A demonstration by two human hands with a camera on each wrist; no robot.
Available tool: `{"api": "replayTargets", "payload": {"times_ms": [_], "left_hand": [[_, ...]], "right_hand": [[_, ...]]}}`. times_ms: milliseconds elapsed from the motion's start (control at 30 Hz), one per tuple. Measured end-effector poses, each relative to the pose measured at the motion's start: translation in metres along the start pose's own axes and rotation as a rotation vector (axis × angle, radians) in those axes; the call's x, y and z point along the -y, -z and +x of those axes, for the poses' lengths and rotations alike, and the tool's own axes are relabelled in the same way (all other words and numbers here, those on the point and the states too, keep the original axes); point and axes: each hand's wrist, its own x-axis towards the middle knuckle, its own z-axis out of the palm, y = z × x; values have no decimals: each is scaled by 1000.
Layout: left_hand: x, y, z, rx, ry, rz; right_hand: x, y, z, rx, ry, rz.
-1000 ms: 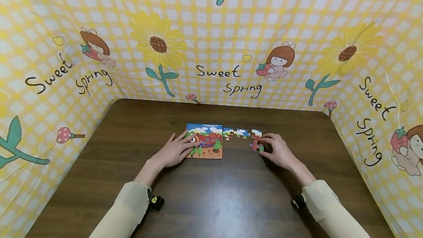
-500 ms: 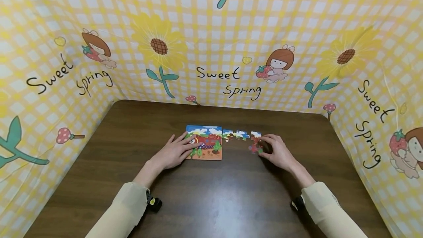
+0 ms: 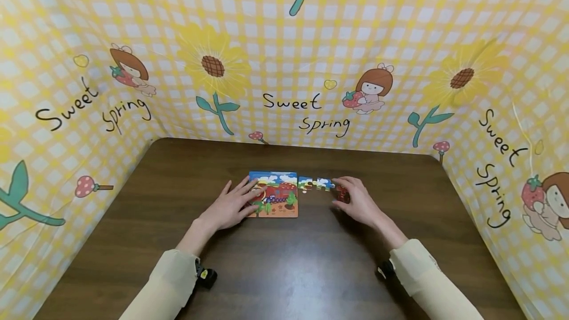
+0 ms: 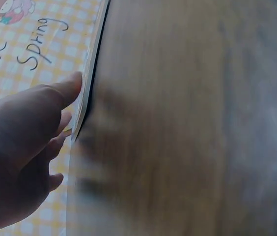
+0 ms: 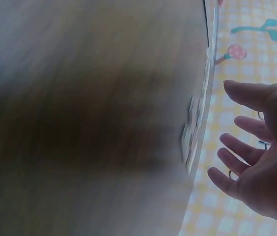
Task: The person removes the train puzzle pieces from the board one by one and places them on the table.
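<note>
My left hand (image 3: 230,206) rests on the left side of a picture board (image 3: 284,208) showing a red train, its fingers spread over the print. To the board's right lie two jigsaw pieces, a left one (image 3: 304,182) and a right one (image 3: 323,184), with blue sky and clouds on them. My right hand (image 3: 357,201) arches over a red jigsaw piece (image 3: 342,193) right of these, thumb and fingers apart around it. The hand hides much of it. In the right wrist view the right-hand fingers (image 5: 241,147) are spread beside the low stack-like edges of pieces (image 5: 190,132).
A brown wooden table (image 3: 284,256) bears the board and pieces. Yellow checked cloth (image 3: 284,53) with flowers and lettering walls in its back and both sides. Each wrist wears a small black camera, the left one (image 3: 207,276) and the right one (image 3: 386,269).
My right hand has moved left, from the right edge of the red piece to over it, covering the cloud-topped piece beyond. My left hand stays on the board.
</note>
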Motion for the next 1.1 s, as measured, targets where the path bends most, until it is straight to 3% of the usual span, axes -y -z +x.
{"api": "replayTargets", "payload": {"times_ms": [133,167,300,400,533,800,967,1100], "left_hand": [[3,1,-3,-22,41,5],[3,1,-4,-19,50,8],[4,0,-4,0,66,16],[4,0,-5,10,75,14],[4,0,-5,13,82,12],[6,0,-4,1,68,11],[7,0,-5,-4,69,9],[8,-1,-6,-5,72,11]], "right_hand": [[0,-14,10,18,22,14],[-7,-22,13,23,40,15],[-1,-38,27,81,51,13],[34,-36,37,151,6,43],[59,-44,49,216,-19,93],[16,-106,76,250,29,50],[20,-120,81,229,119,-14],[30,-124,78,218,135,-3]]}}
